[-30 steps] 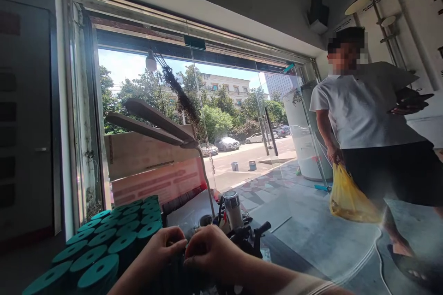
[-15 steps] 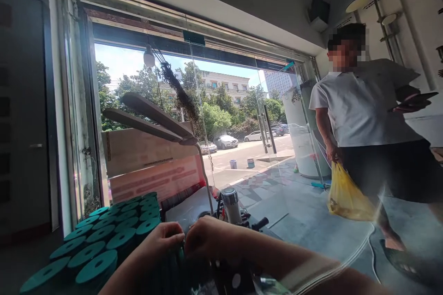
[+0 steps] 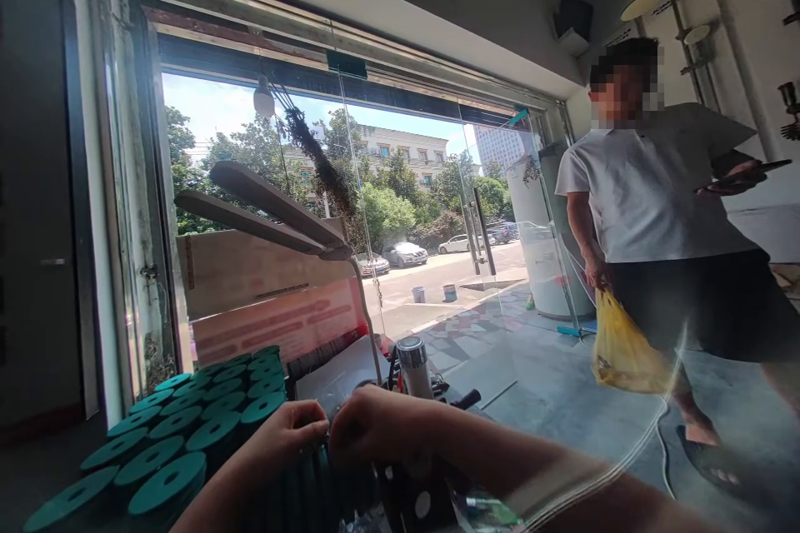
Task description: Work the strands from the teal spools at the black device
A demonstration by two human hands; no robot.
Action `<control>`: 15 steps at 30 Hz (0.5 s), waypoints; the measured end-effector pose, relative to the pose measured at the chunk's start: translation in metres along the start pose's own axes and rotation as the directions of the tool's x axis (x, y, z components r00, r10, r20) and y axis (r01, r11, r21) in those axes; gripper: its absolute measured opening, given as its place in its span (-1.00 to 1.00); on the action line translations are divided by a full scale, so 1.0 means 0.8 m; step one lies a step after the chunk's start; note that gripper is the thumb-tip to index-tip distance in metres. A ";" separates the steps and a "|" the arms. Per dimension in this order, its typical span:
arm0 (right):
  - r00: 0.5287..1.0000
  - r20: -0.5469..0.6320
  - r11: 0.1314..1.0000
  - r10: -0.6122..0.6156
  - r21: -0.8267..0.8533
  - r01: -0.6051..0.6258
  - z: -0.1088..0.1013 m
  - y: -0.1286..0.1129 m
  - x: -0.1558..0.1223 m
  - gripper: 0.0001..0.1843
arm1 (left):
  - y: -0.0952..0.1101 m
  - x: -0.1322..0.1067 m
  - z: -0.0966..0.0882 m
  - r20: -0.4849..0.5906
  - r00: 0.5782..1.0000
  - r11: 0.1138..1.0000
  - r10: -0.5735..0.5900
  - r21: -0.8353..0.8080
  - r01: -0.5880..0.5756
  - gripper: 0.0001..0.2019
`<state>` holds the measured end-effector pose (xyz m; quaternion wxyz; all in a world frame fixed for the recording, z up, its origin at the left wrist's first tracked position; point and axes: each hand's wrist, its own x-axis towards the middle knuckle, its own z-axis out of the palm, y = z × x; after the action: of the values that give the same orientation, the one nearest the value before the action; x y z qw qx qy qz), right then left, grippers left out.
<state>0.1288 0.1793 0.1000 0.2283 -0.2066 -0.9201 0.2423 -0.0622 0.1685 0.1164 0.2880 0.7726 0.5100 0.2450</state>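
Observation:
Low in the middle of the head view, my left hand and my right hand meet almost fingertip to fingertip. The left thumb and fingers are pinched together, and whatever is between them is too small to name. My right hand is curled with its fingertips turned down and largely hidden, so its contents cannot be made out. To the left of my hands stand several teal rolls with round holes in their centres. Just behind my right hand is a silver-topped cylinder.
A two-armed desk lamp rises in front of a cardboard box. At the right stands a person in a light shirt, carrying a yellow plastic bag. Glass doors face a street with parked cars. A pale cable trails across the floor.
The whole view has shifted slightly, with the scene sitting a little further left and up. Both hands keep the same pinched pose close together. The person at the right stays in place.

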 end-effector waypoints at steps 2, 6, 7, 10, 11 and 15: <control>1.000 0.011 0.999 -0.004 -0.042 0.005 -0.001 -0.002 0.000 -0.71 | 0.001 0.001 0.000 0.000 1.000 1.000 0.007 0.003 -0.007 -0.57; 0.999 0.004 0.998 0.048 -0.046 -0.047 -0.002 -0.009 -0.001 -0.71 | 0.006 -0.002 -0.002 0.007 1.000 1.000 -0.013 0.018 0.013 -0.53; 0.998 -0.003 0.998 0.055 -0.036 -0.055 -0.002 -0.011 -0.002 -0.71 | 0.008 -0.003 -0.002 0.003 1.000 1.000 -0.012 0.016 0.012 -0.51; 0.990 0.006 0.990 0.138 0.032 -0.138 -0.004 -0.019 -0.002 -0.70 | 0.011 -0.006 -0.001 -0.022 1.000 1.000 -0.003 0.010 0.003 -0.46; 0.983 0.010 0.982 0.182 0.057 -0.182 -0.005 -0.022 -0.002 -0.69 | 0.012 -0.007 0.000 -0.029 1.000 1.000 -0.005 0.010 0.005 -0.45; 0.959 0.003 0.957 0.283 0.062 -0.283 -0.006 -0.032 0.000 -0.68 | 0.009 -0.005 0.000 -0.027 1.000 1.000 -0.009 -0.009 0.009 -0.45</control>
<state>0.1244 0.1608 0.1178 0.2002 -0.3296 -0.8724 0.3002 -0.0589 0.1621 0.1210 0.2856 0.7655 0.5164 0.2565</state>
